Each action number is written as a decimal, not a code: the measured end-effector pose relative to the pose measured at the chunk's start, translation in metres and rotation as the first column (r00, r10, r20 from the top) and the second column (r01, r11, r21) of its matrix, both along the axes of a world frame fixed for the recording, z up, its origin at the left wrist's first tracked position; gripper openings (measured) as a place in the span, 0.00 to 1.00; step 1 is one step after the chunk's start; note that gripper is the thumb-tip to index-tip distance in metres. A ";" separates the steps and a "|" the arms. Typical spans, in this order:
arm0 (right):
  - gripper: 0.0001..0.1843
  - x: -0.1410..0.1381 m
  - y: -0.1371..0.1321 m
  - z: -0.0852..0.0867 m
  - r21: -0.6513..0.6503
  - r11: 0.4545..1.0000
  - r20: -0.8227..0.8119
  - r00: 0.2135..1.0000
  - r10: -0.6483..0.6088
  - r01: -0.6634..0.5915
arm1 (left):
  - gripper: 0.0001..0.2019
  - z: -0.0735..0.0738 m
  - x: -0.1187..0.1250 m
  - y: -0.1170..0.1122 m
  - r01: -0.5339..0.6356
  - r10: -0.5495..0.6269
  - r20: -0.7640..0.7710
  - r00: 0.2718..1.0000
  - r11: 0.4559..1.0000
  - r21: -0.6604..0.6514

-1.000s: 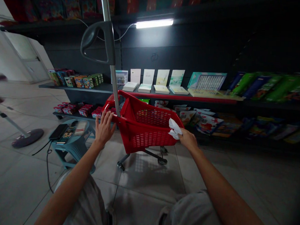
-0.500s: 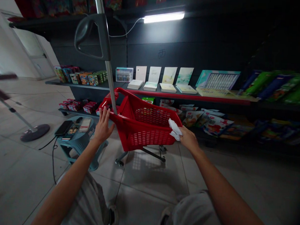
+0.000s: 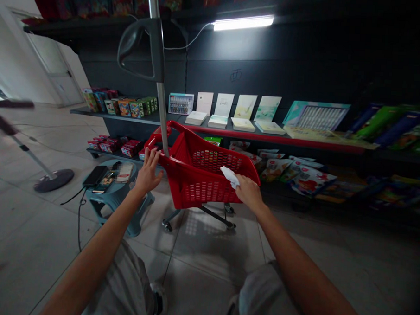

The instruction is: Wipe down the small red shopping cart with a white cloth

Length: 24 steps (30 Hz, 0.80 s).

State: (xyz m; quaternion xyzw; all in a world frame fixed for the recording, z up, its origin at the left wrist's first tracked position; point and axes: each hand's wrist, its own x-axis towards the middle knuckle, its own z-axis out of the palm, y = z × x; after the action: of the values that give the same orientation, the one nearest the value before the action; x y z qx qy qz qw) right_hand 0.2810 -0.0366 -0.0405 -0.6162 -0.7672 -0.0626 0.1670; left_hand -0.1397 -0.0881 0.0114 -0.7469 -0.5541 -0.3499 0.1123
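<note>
A red plastic shopping cart [image 3: 181, 184] stands in front of me on dark legs with casters. At its handle end, my left hand [image 3: 148, 174] rests against the rim, fingers stretched out and thumb apart, gripping nothing. My right hand [image 3: 249, 191] is closed around a crumpled white tissue [image 3: 230, 176] and lies at the near rim of the basket. Part of the tissue sticks out to the left of the fingers. Whether the tissue presses on the rim, I cannot tell.
A metal pole [image 3: 162, 109] with a dark loop handle rises by the cart. On the left, a blue-grey stool [image 3: 112, 197] bears a phone and a black device with a cable. Behind, a shelf [image 3: 177, 121] holds books and boxes, with snack bags [image 3: 311, 176] below. A round stand base [image 3: 54, 181] is further left.
My right hand has slid left along the near rim with the tissue, away from the far corner. My left hand stays at the handle end. The view has shifted slightly left.
</note>
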 end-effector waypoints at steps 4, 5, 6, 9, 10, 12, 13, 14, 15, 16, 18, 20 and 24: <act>0.33 -0.052 -0.004 0.000 0.129 0.972 -0.061 0.976 0.207 -0.198 | 0.43 -0.001 0.003 0.005 -0.029 0.029 0.013 1.000 1.000 0.000; 0.33 -0.066 -0.005 0.000 0.156 0.956 -0.064 0.964 0.260 -0.248 | 0.43 -0.002 0.005 0.006 -0.032 0.032 0.015 0.999 0.999 -0.006; 0.33 -0.078 -0.006 0.000 0.181 0.941 -0.063 0.951 0.302 -0.287 | 0.44 -0.002 0.006 0.006 -0.034 0.035 0.016 0.999 0.999 -0.014; 0.31 -0.107 -0.008 0.002 0.220 0.919 -0.062 0.935 0.349 -0.328 | 0.44 -0.003 0.011 0.005 -0.043 0.044 0.019 0.999 0.999 -0.033; 0.30 -0.111 -0.007 0.003 0.218 0.921 -0.065 0.937 0.344 -0.323 | 0.44 -0.003 0.012 0.003 -0.045 0.046 0.020 0.999 0.998 -0.036; 0.27 -0.114 -0.003 0.004 0.191 0.935 -0.074 0.946 0.317 -0.298 | 0.44 -0.004 0.012 -0.001 -0.029 0.030 0.017 0.999 0.999 -0.036; 0.25 -0.113 -0.001 0.003 0.174 0.944 -0.077 0.951 0.298 -0.282 | 0.44 -0.005 0.009 -0.004 -0.005 0.005 0.009 1.000 0.999 -0.033; 0.23 -0.111 0.002 0.002 0.158 0.951 -0.078 0.957 0.279 -0.264 | 0.43 -0.006 0.004 -0.007 0.024 -0.024 -0.003 1.000 0.999 -0.029; 0.22 -0.107 0.004 0.001 0.146 0.957 -0.077 0.962 0.263 -0.250 | 0.41 -0.008 -0.003 -0.010 0.046 -0.047 -0.013 0.999 0.999 -0.024; 0.22 -0.104 0.006 0.000 0.138 0.961 -0.075 0.965 0.251 -0.239 | 0.39 -0.010 -0.014 -0.014 0.051 -0.052 -0.016 0.999 0.999 -0.015; 0.22 -0.098 0.008 -0.002 0.126 0.965 -0.069 0.968 0.242 -0.232 | 0.32 -0.018 -0.043 -0.020 -0.059 0.058 0.036 0.998 0.998 0.012; 0.22 -0.093 0.008 -0.002 0.117 0.966 -0.064 0.969 0.240 -0.232 | 0.26 -0.031 -0.082 -0.028 -0.334 0.324 0.185 0.928 0.942 0.029; 0.22 -0.088 0.008 -0.001 0.083 0.968 -0.051 0.969 0.241 -0.236 | 0.22 -0.071 -0.162 -0.050 -0.654 0.654 0.227 0.721 0.751 -0.088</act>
State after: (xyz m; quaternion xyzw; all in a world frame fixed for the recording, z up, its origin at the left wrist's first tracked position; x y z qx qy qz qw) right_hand 0.1934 -0.0284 -0.0416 -0.5143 -0.8273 -0.0529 0.2199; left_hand -0.3012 -0.1377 -0.0598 -0.4548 -0.7914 -0.3763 0.1590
